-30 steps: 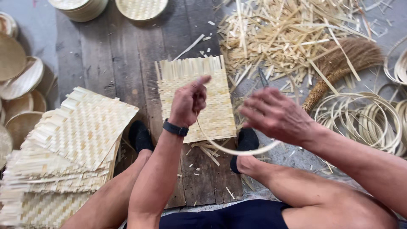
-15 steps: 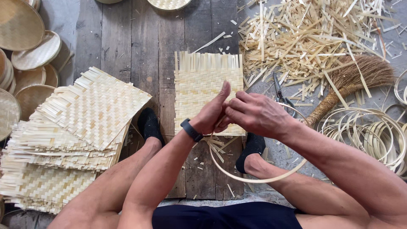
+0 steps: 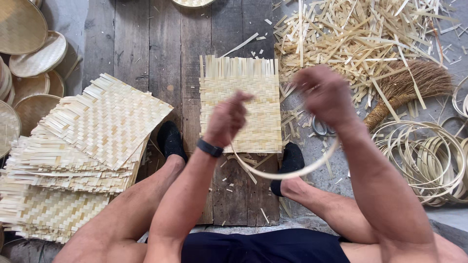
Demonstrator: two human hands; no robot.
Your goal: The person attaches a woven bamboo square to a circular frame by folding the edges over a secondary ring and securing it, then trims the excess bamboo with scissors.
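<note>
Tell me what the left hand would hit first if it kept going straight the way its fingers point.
The left hand points up and right, away from the body, above the woven bamboo mat. Going straight on it would likely pass over the mat toward the loose bamboo strips. Its height above the mat is unclear.

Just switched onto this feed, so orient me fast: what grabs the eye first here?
Both hands, the left hand and the right hand, are raised mid-frame, bending a thin bamboo strip into a loop above a woven mat on the plank floor. A stack of woven mats sits left, loose bamboo offcuts upper right.
</note>
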